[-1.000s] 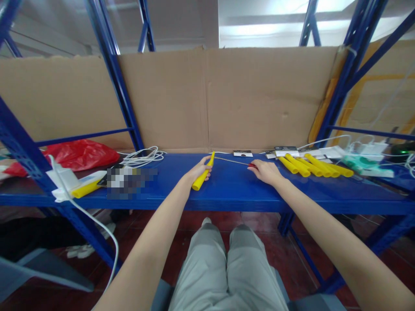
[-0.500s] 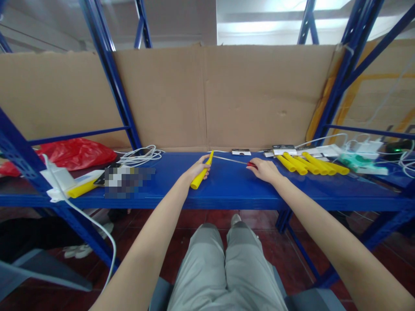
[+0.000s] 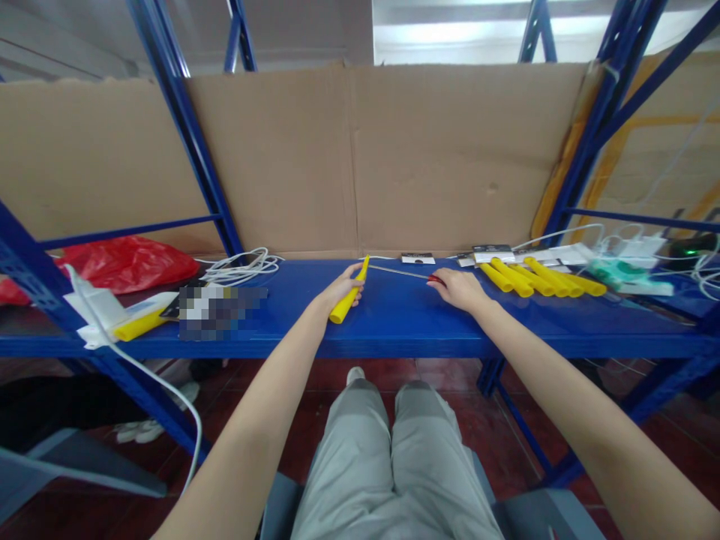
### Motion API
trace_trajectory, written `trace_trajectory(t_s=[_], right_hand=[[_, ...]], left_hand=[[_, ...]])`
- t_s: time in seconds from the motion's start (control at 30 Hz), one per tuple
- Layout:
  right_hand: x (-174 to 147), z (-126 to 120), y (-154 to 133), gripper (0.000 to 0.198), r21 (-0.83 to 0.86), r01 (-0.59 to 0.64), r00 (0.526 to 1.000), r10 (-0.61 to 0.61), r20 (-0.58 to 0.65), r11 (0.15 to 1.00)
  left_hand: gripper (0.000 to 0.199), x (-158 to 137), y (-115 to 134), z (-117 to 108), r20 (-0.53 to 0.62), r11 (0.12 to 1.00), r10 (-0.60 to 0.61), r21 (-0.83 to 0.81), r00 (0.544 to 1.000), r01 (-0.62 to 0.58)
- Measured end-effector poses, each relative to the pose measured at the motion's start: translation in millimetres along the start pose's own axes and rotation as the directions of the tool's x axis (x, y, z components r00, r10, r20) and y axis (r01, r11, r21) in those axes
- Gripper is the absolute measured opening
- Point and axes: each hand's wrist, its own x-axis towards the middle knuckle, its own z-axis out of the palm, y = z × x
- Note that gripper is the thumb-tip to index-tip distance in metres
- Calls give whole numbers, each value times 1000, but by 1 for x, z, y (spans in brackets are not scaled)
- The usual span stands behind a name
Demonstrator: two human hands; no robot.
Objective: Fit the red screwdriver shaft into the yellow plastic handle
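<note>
My left hand (image 3: 347,291) is closed round a yellow tapered tube (image 3: 342,306), its narrow end pointing up and away and its wide end down towards me. My right hand (image 3: 454,289) grips the red handle of a screwdriver (image 3: 402,271). The thin metal shaft stretches left to the narrow top of the tube; whether the tip touches it I cannot tell. Both hands are over the blue shelf (image 3: 388,319). Several similar yellow tubes (image 3: 540,279) lie side by side to the right of my right hand.
A cardboard sheet (image 3: 439,157) closes off the back between blue posts. On the left are coiled white cable (image 3: 247,264), a red plastic bag (image 3: 124,264) and another yellow tube (image 3: 139,325). Black-and-white cards (image 3: 417,258), white cables and a green plastic wrapper (image 3: 622,276) lie along the back and right.
My hands, the tube and the screwdriver stay in nearly the same place. The view has shifted slightly, and my legs have moved, with the other shoe tip now showing.
</note>
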Motion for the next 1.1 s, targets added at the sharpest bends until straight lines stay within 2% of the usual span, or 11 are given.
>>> trace_trajectory(t_s=[0.23, 0.37, 0.47, 0.77, 0.9, 1.1], right_hand=[[1, 1, 1, 30, 15, -50, 998, 50, 35, 999], [0, 0, 1, 22, 0, -4, 1000, 4, 9, 1000], [-1, -3, -1, 24, -1, 10, 1000, -10, 13, 1000], [0, -2, -3, 28, -15, -78, 994, 79, 77, 997], [-1, -1, 0, 23, -52, -49, 997, 52, 59, 997], [-1, -2, 0, 28, 5, -13, 999, 13, 47, 1000]], left_hand=[[64, -2, 1, 1, 5, 1000, 8, -6, 1000, -8], [64, 0, 0, 0, 11, 1000, 12, -1, 1000, -12], [63, 1, -1, 0, 11, 1000, 10, 11, 1000, -10], [59, -1, 1, 1, -2, 999, -16, 46, 1000, 16], [58, 0, -1, 0, 8, 999, -4, 39, 1000, 4], [59, 0, 0, 0, 12, 1000, 2, 24, 1000, -2]])
